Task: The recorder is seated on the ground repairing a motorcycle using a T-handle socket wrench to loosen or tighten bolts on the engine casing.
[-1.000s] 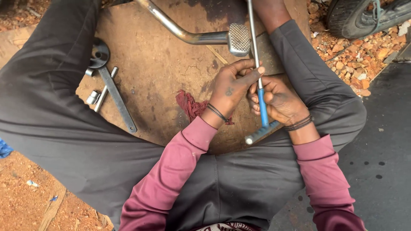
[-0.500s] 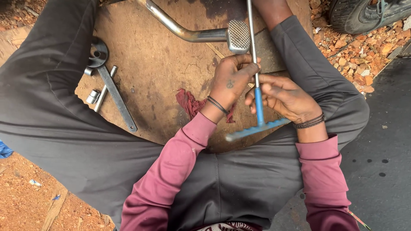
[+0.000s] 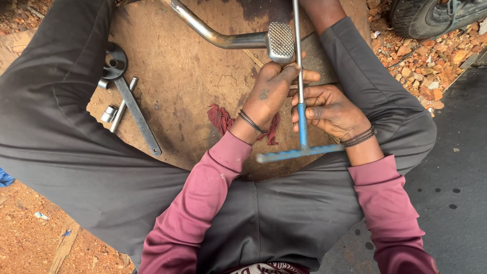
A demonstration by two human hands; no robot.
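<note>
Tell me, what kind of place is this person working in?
Probably an outdoor roadside repair spot for motorbikes. The person sits on bare ground with loose stones, a tyre close by, a metal foot pedal ahead, and a blue T-handle wrench between the left hand and right hand.
</note>
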